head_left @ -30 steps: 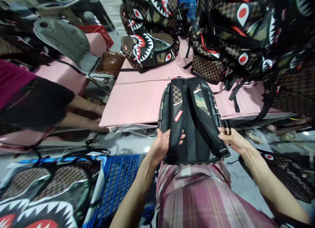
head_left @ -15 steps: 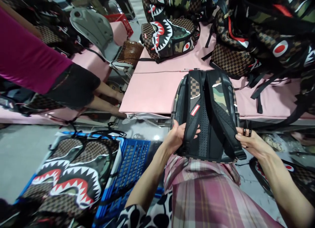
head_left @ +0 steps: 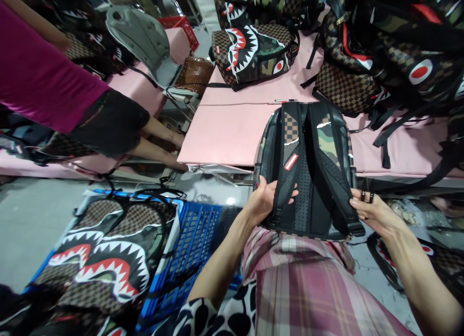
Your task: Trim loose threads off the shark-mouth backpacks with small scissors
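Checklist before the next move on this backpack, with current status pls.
1. Left hand placed: ok, fingers under the left strap.
2. Right hand placed: ok, at the lower part of the right strap.
3. Backpack strap side up: ok.
4. Backpack fully on the pink table: not ok, lower part sticks out past the front edge.
5. Backpack's underside clean: cannot tell, hidden.
6. Both straps attached at their lower ends: cannot tell.

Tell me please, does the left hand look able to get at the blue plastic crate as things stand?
Probably yes: the crate stands beside the left forearm, with nothing seen between. But the left hand has its fingers behind the backpack's shoulder strap, so it would likely need to slip out first.
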Action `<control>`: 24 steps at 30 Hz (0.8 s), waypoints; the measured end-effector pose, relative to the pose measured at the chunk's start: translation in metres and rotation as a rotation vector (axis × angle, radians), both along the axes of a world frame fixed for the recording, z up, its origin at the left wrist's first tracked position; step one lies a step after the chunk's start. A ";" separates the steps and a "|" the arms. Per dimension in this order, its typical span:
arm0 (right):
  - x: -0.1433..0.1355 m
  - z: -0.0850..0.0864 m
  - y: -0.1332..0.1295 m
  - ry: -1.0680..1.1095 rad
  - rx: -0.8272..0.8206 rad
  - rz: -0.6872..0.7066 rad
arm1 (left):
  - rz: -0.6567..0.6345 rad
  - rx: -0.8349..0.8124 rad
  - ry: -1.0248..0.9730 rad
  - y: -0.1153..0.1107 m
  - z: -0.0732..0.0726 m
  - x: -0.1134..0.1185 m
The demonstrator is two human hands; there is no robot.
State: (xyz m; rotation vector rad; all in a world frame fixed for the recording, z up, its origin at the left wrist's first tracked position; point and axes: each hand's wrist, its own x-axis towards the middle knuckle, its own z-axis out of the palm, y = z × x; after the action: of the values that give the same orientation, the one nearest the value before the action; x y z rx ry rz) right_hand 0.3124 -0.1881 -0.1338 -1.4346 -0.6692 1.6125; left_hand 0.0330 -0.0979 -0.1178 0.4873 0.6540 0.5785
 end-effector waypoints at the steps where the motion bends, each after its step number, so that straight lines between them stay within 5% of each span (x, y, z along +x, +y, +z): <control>1: -0.001 0.002 -0.001 -0.009 -0.001 -0.004 | -0.001 0.004 0.012 0.000 0.000 0.000; 6: 0.004 0.027 0.005 -0.112 0.019 -0.134 | 0.012 0.176 0.288 0.020 0.012 -0.014; 11: 0.029 0.041 0.060 -0.021 0.150 -0.429 | 0.247 0.801 0.747 0.113 0.037 -0.011; 15: 0.042 0.026 0.113 0.300 0.098 -0.335 | 0.259 1.015 0.803 0.211 0.042 0.046; 18: 0.043 0.014 0.130 0.423 0.047 -0.315 | 0.240 1.090 0.786 0.274 0.036 0.106; 24: 0.050 -0.002 0.131 0.397 0.024 -0.367 | -0.093 1.115 0.780 0.347 0.014 0.201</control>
State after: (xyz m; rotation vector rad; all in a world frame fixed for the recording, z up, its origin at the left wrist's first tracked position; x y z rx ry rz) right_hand 0.3628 -0.0568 -0.1355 -1.0958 -0.1821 1.5236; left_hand 0.2340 0.2492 -0.1042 1.8390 1.0015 0.6275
